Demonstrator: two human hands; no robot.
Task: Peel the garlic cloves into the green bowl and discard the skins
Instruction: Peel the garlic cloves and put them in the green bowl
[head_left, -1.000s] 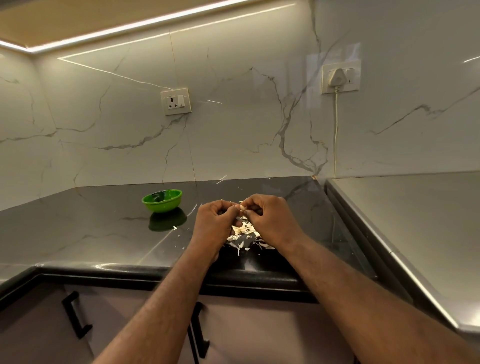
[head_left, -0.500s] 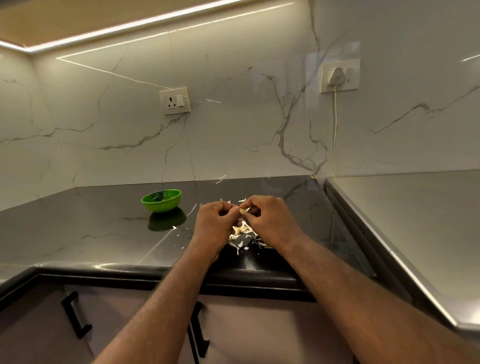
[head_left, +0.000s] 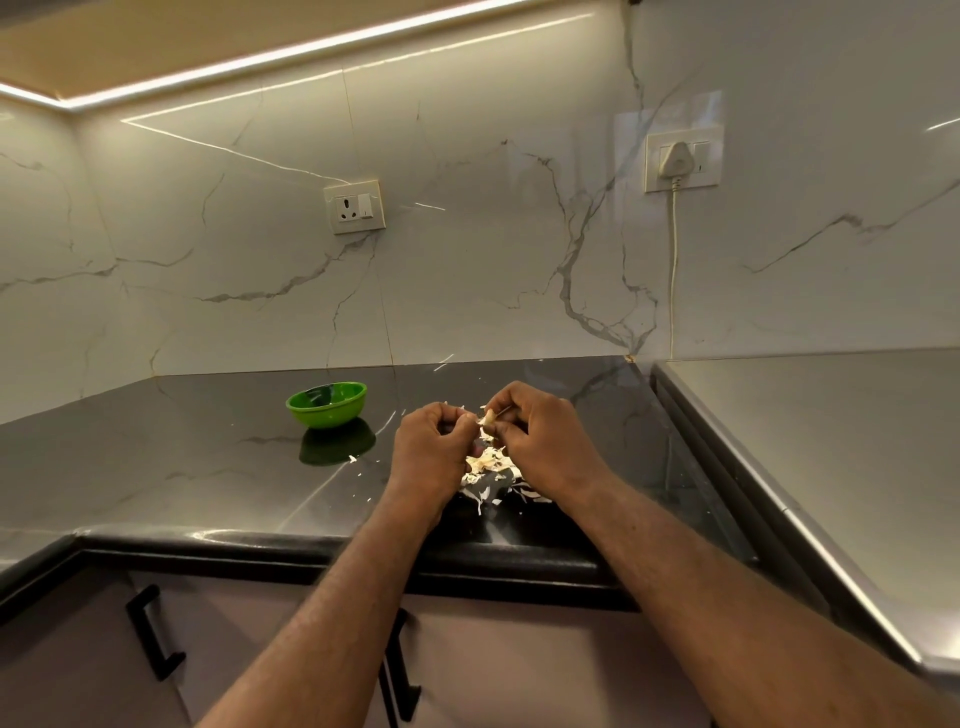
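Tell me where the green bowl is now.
In the head view the green bowl stands on the dark countertop, left of the left hand, apart from it, below the empty wall socket.

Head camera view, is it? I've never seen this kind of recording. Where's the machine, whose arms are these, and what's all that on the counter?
There is no machine here. A person wears one wide-angle camera on the head, looking forward and down, so the two bare arms come in from the bottom edge. The right hand pinches a garlic clove, and the left hand pinches at it from the other side, apparently pulling off skin. Beneath the hands, a pile of papery skins lies on the dark countertop, with a few scraps scattered to the left. Farther left stands a green bowl, meant for the peeled cloves; what it holds cannot be made out. On the marble wall behind are a socket and a white plug with its cord hanging down.
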